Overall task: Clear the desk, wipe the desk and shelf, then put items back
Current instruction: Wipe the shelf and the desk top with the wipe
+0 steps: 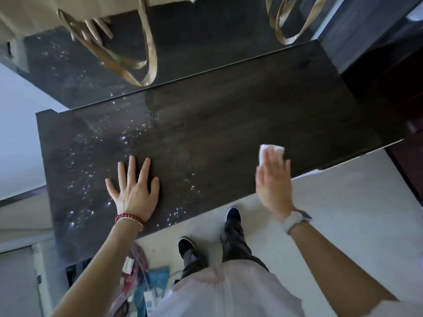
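The dark wooden desk [229, 124] runs across the middle of the head view, its left half speckled with shiny droplets. My left hand [134, 191] lies flat on the desk near the front edge, fingers spread, holding nothing. My right hand [273, 179] presses a folded white wipe [270, 149] onto the desk near its front right edge, the fingers laid over the wipe. Behind the desk, the dark shelf surface [68, 72] also carries droplets on its left part.
A beige bag with long straps [146, 53] hangs over the shelf at the top. On the floor under the desk's left end lies a heap of bags and small items [142, 277]. My feet [233, 216] stand on pale floor in front of the desk.
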A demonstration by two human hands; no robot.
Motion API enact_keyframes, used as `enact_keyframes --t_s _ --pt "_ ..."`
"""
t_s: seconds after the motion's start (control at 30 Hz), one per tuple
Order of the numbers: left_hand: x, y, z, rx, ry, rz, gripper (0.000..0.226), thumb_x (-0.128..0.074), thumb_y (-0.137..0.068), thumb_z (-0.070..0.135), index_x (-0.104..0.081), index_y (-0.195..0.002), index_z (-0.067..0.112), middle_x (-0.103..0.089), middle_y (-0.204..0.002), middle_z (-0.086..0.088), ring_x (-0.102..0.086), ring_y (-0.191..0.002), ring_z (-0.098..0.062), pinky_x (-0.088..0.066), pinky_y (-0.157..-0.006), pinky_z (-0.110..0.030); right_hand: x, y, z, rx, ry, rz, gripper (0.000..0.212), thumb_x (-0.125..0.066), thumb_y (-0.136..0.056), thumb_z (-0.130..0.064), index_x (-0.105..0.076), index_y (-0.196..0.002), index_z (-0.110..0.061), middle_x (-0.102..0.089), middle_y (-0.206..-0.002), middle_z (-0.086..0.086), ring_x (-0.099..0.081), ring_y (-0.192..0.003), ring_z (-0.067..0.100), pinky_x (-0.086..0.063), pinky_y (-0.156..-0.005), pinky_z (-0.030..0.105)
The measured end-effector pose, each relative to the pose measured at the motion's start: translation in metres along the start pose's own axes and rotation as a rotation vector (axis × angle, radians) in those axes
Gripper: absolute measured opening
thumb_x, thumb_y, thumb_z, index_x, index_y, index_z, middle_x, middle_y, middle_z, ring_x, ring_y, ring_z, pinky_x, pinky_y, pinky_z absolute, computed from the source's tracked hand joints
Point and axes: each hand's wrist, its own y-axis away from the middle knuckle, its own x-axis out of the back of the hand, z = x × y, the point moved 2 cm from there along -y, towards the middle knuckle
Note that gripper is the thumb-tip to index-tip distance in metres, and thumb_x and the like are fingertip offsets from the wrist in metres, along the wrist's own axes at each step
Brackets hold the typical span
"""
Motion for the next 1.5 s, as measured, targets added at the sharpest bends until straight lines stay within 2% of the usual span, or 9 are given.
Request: enact_keyframes --t_s 0.1,0.27,0.37,0.57,0.67,0.93,1.13,1.37,1.5 --pt "-0.001 0.019 -0.023 0.059 0.029 0.033 0.052 -0.037 -0.092 0.039 -0.021 -0.141 0.031 -0.004 -0.155 0.002 0.01 -0.141 -0.024 0.007 -0.11 -0.055 0.003 -0.02 -0.01 -0.37 -0.068 0.075 0.051 -0.026 -0.091 -0.021 -0.033 -0.138 -0.001 -0.034 -0.143 0.025 -0.025 -0.134 0.042 -0.02 -0.108 0.055" --pt "0.001 0.035 -0.058 0.141 0.068 0.073 0.051 -0.039 -0.093 0.033 -0.025 -0.141 0.03 -0.006 -0.155 0.0 0.005 -0.141 -0.024 0.004 -0.11 -0.056 -0.032 0.063 -0.176 0.44 -0.111 -0.163 0.049 -0.032 -0.088 -0.022 -0.036 -0.136 -0.012 -0.039 -0.141 0.007 -0.028 -0.134 0.029 -0.023 -0.112 0.053" --pt "-0.002 0.043 -0.072 0.157 0.07 0.081 0.049 -0.038 -0.093 0.033 -0.026 -0.141 0.029 -0.009 -0.155 -0.003 0.002 -0.141 -0.026 0.004 -0.111 -0.055 -0.035 0.088 -0.165 0.634 -0.075 -0.207 0.048 -0.024 -0.093 -0.027 -0.039 -0.137 -0.015 -0.041 -0.144 0.001 -0.028 -0.137 0.02 -0.017 -0.112 0.049" --pt "-0.012 0.047 -0.074 0.134 0.017 0.137 0.05 -0.029 -0.091 0.037 -0.029 -0.14 0.027 -0.018 -0.153 -0.007 -0.007 -0.14 -0.031 0.001 -0.11 -0.057 -0.004 0.014 -0.014 -0.285 -0.084 -0.006 0.048 -0.023 -0.096 -0.022 -0.03 -0.14 -0.004 -0.026 -0.15 0.017 -0.014 -0.14 0.036 -0.01 -0.111 0.055" --pt "-0.014 0.047 -0.074 0.128 0.01 0.148 0.054 -0.026 -0.087 0.04 -0.031 -0.139 0.026 -0.021 -0.152 -0.008 -0.009 -0.14 -0.032 -0.001 -0.11 -0.058 -0.001 0.007 -0.025 -0.457 -0.111 0.027 0.046 -0.028 -0.097 -0.014 -0.025 -0.141 -0.003 -0.021 -0.15 0.021 -0.011 -0.139 0.039 -0.009 -0.112 0.051" --pt "-0.015 0.047 -0.077 0.112 -0.002 0.16 0.055 -0.023 -0.086 0.041 -0.029 -0.139 0.027 -0.021 -0.152 -0.008 -0.009 -0.14 -0.032 -0.001 -0.11 -0.059 -0.039 0.112 -0.165 0.603 -0.037 -0.18 0.048 -0.026 -0.095 -0.024 -0.032 -0.14 -0.009 -0.035 -0.147 0.009 -0.023 -0.139 0.026 -0.015 -0.114 0.045" --pt "-0.011 0.047 -0.081 0.078 0.041 0.145 0.053 -0.026 -0.087 0.041 -0.031 -0.139 0.029 -0.022 -0.152 -0.005 -0.01 -0.14 -0.029 -0.002 -0.111 -0.053 -0.032 0.088 -0.116 -0.053 -0.037 -0.005 0.052 -0.023 -0.093 -0.024 -0.035 -0.137 0.0 -0.036 -0.144 0.021 -0.028 -0.135 0.039 -0.029 -0.107 0.056" --pt "0.014 0.066 -0.16 0.107 0.126 0.352 0.047 -0.038 -0.085 0.023 -0.044 -0.131 0.015 -0.035 -0.145 -0.012 -0.024 -0.135 -0.029 -0.013 -0.106 -0.05 -0.063 0.158 -0.264 0.664 -0.094 -0.229 0.051 -0.032 -0.09 -0.023 -0.037 -0.138 -0.009 -0.036 -0.147 0.007 -0.023 -0.139 0.023 -0.013 -0.113 0.042" --pt "0.001 0.087 -0.185 0.267 0.203 0.189 0.061 -0.025 -0.086 0.033 -0.022 -0.142 0.01 -0.02 -0.152 -0.012 -0.015 -0.14 -0.026 -0.005 -0.11 -0.053 -0.053 0.124 -0.219 0.457 -0.032 -0.175 0.05 -0.025 -0.091 -0.022 -0.033 -0.14 -0.01 -0.037 -0.146 0.009 -0.029 -0.137 0.027 -0.017 -0.113 0.045"
